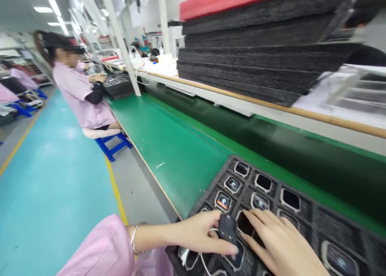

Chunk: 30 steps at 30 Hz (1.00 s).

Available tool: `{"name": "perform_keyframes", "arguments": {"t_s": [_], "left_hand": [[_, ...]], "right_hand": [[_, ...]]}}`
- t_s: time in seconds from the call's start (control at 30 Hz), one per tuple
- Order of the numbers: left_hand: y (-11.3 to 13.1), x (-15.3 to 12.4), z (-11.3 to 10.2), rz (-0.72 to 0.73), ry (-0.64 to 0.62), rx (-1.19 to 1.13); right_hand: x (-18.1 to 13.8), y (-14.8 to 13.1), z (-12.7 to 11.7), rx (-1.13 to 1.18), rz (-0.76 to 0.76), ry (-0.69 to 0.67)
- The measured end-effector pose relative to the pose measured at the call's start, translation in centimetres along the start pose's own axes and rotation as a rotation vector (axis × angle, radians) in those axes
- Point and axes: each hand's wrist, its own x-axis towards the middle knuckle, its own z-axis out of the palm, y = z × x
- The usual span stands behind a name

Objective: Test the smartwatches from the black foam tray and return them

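My left hand (199,234) grips a small black block-shaped device (227,227) with a white cable (205,264) running down from it. It is held over the near part of a black foam tray (208,193), which has several square smartwatches in its pockets. Beside it, my right hand (277,244) reaches over the tray, thumb and fingertips at the edges of a dark-screened smartwatch (245,223). Some screens are lit, such as the smartwatch with an orange band (223,201); others, like the one farther right (290,199), are dark. My hands partly hide several pockets.
The tray lies on a green bench (169,147). Above the bench runs a shelf (331,119) with a tall stack of black foam sheets (256,59) topped in red. Farther left, a person in pink (81,87) sits on a blue stool (113,145) by the aisle.
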Motion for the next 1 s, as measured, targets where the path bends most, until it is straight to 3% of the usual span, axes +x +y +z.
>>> {"name": "perform_keyframes", "arguments": {"t_s": [0.13, 0.27, 0.37, 0.57, 0.7, 0.87, 1.0], "left_hand": [[1.1, 1.4, 0.1, -0.009, -0.052, 0.002], [1.5, 1.8, 0.6, -0.049, -0.097, -0.093], [1.2, 1.5, 1.1, -0.084, -0.096, -0.143], [0.6, 0.9, 1.6, -0.126, -0.071, -0.002], [0.3, 0.8, 1.8, -0.129, -0.036, 0.022], [0.3, 0.8, 1.9, -0.140, -0.042, 0.083], [0.6, 0.5, 1.9, -0.169, -0.018, 0.100]], "right_hand": [[0.0, 1.1, 1.0, 0.047, -0.005, 0.047], [-0.4, 2.0, -0.1, 0.315, 0.227, 0.007], [-1.2, 0.9, -2.2, 0.498, 0.347, 0.063], [-1.9, -2.8, -3.6, 0.599, 0.244, 0.001], [-2.2, -3.1, -3.0, 0.648, 0.243, -0.026], [-2.2, -3.3, -2.9, 0.617, 0.129, -0.022], [-2.0, -3.7, -2.7, 0.651, 0.155, -0.002]]}}
